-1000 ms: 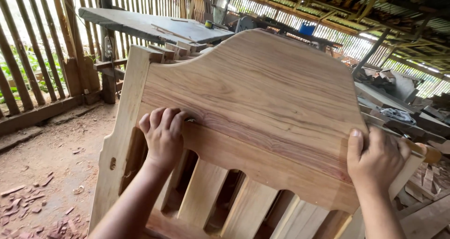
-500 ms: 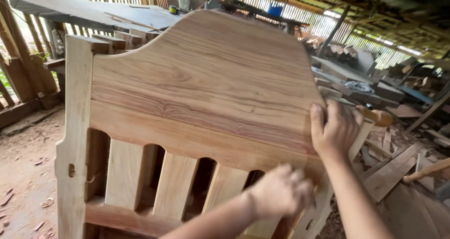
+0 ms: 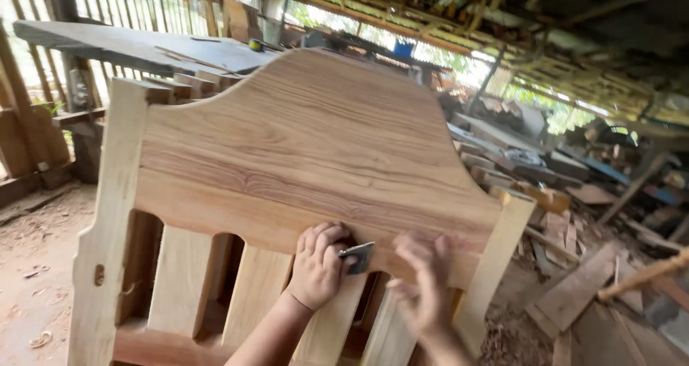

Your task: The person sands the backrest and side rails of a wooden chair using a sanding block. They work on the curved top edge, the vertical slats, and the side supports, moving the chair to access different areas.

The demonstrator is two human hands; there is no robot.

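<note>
Both hands have dropped to the headboard's [image 3: 308, 143] lower rail, bottom centre: your left hand [image 3: 319, 265] now curls around a small grey scraper [image 3: 357, 257]; right hand [image 3: 423, 287] blurred, grip unclear.

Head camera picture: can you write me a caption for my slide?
Left hand presses a small grey scraper on a wooden headboard; right hand beside it.

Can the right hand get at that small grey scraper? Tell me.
Probably yes. The right hand hovers beside the grey scraper, which the left hand presses against the wooden panel; nothing lies between them.
</note>
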